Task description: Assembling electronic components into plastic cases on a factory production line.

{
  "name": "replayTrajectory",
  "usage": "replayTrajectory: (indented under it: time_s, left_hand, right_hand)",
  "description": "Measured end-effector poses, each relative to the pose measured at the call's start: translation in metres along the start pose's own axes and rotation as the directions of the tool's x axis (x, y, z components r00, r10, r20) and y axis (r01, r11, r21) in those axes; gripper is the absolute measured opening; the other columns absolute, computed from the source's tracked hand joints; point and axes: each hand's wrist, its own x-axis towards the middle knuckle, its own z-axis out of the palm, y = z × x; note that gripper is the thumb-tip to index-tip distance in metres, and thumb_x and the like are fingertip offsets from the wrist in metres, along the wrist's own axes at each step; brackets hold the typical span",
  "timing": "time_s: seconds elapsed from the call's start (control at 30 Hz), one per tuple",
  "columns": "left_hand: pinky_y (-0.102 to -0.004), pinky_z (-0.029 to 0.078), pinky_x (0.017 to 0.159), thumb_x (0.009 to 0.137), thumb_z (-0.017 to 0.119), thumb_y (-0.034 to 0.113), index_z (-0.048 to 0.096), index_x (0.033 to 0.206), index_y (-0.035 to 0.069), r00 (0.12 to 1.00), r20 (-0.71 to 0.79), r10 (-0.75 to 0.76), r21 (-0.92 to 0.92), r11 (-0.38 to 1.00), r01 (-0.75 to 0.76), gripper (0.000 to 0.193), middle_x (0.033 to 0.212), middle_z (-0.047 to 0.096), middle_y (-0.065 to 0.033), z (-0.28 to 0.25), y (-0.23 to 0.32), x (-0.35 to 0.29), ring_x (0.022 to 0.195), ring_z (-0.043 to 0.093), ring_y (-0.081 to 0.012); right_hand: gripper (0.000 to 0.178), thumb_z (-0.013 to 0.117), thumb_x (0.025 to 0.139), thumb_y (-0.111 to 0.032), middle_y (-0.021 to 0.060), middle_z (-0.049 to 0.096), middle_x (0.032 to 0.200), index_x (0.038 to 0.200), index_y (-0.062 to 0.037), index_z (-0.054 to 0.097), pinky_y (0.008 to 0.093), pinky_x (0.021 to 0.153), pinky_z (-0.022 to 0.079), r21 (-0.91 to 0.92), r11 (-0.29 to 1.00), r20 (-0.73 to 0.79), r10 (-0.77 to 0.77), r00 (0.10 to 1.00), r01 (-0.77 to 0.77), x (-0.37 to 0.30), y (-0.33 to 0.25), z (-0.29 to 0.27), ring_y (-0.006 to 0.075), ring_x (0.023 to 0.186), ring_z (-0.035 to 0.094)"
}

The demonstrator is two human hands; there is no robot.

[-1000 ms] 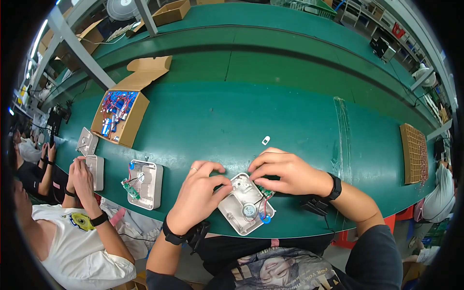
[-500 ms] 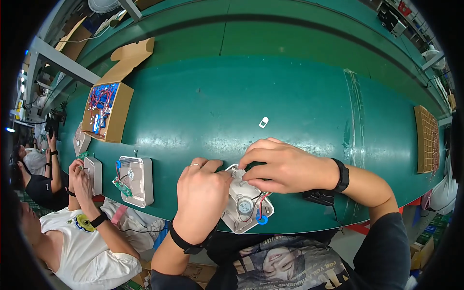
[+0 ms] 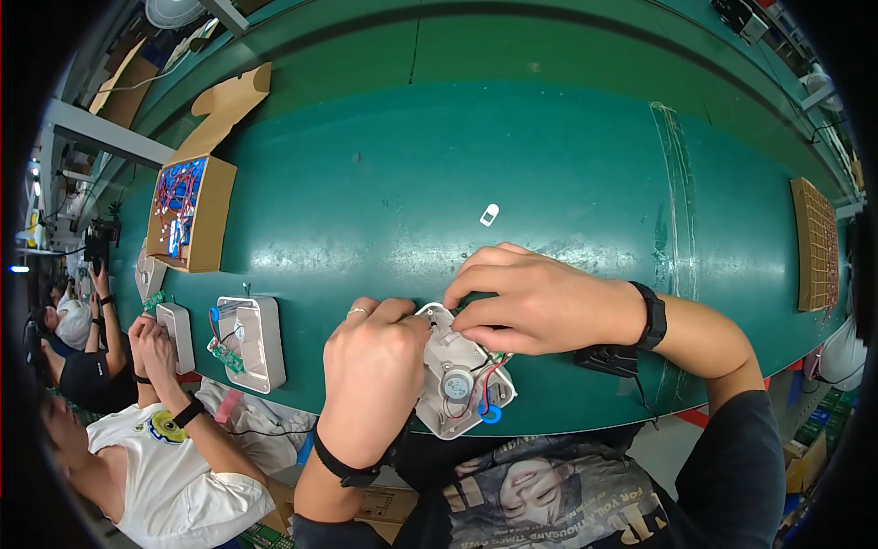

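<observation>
A white plastic housing (image 3: 441, 419) lies tilted at the table edge in front of me, its inside facing up. In it sit a round metal speaker (image 3: 457, 385), red and black wires (image 3: 486, 379) and a blue ring-shaped part (image 3: 491, 414). My left hand (image 3: 377, 359) is curled round the housing's left side, fingertips bent over its upper part. From the right, my right hand (image 3: 544, 297) reaches over the same upper end, thumb and fingers bent together in a pinch; whatever lies between those fingertips is too small or hidden to make out.
A small white oval-ended piece (image 3: 489, 215) lies beyond my hands. To the left are another open housing (image 3: 267, 344) with a green circuit board and a carton (image 3: 215, 212) of blue wired cells. A co-worker's hands (image 3: 154, 346) work nearby. A black device (image 3: 608, 360) and a gridded tray (image 3: 814, 245) are at right.
The whole view has shifted slightly. My right hand's fingers have moved a little over the housing's upper end; my left hand keeps its hold, and the housing stays in place.
</observation>
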Motion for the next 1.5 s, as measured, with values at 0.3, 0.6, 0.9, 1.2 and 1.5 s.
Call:
replayTrajectory:
  time_s: [0.3, 0.6, 0.9, 1.2, 1.5]
  left_hand:
    - [-0.0401, 0.06, 0.07, 0.071, 0.069, -0.003, 0.072, 0.086, 0.001, 0.984, 0.116, -0.137, 0.135, 0.983, 0.121, 0.016, 0.101, 0.075, -0.0125, 0.001, 0.006, -0.003, 0.085, 0.072, -0.0325]
    - [-0.0445, 0.059, 0.087, 0.086, 0.077, 0.01, 0.074, 0.107, -0.002, 0.997, 0.012, -0.081, -0.046, 0.996, 0.082, 0.024, 0.126, 0.068, -0.0218, -0.003, 0.007, -0.031, 0.106, 0.069, -0.0386]
    - [-0.0458, 0.057, 0.092, 0.089, 0.081, 0.021, 0.074, 0.117, 0.0, 0.987, 0.009, -0.163, -0.078, 0.983, 0.164, 0.035, 0.131, 0.066, -0.0214, 0.012, 0.003, -0.036, 0.109, 0.067, -0.0401]
    - [-0.0442, 0.055, 0.098, 0.086, 0.081, 0.013, 0.071, 0.123, 0.001, 0.955, -0.145, -0.26, -0.313, 0.928, 0.205, 0.04, 0.135, 0.065, -0.0209, 0.004, -0.017, -0.051, 0.115, 0.066, -0.039]
    - [-0.0519, 0.04, 0.117, 0.08, 0.087, 0.021, 0.047, 0.154, -0.001, 0.931, -0.115, -0.346, -0.607, 0.766, 0.21, 0.087, 0.142, 0.061, -0.0202, 0.047, -0.038, -0.101, 0.134, 0.055, -0.0417]
  right_hand:
    - [0.01, 0.078, 0.091, -0.013, 0.0071, 0.068, 0.116, 0.1, -0.0076, 0.076, 0.0418, 0.095, 0.052, 0.016, 1.0, -0.003, -0.013, 1.0, 0.013, 0.001, 0.001, 0.001, 0.0281, 0.109, 0.065]
    - [0.012, 0.074, 0.095, -0.012, 0.0079, 0.069, 0.116, 0.105, -0.0056, 0.075, 0.0395, 0.092, 0.055, 0.115, 0.989, -0.077, 0.104, 0.992, -0.095, -0.003, 0.013, 0.01, 0.0274, 0.104, 0.067]
    - [0.013, 0.073, 0.096, -0.01, 0.0077, 0.071, 0.112, 0.108, -0.0053, 0.076, 0.039, 0.089, 0.057, 0.195, 0.968, -0.134, 0.186, 0.973, -0.158, -0.011, 0.033, 0.014, 0.0269, 0.104, 0.07]
    - [0.017, 0.074, 0.095, -0.01, 0.0084, 0.071, 0.108, 0.111, -0.0051, 0.076, 0.0381, 0.087, 0.057, 0.221, 0.884, 0.012, 0.419, 0.908, -0.411, -0.001, 0.013, -0.026, 0.0275, 0.1, 0.07]
    - [0.026, 0.079, 0.091, -0.013, 0.0103, 0.07, 0.109, 0.115, -0.0037, 0.076, 0.0406, 0.086, 0.058, -0.305, 0.928, -0.042, 0.212, 0.976, -0.215, 0.004, 0.044, -0.05, 0.031, 0.096, 0.07]
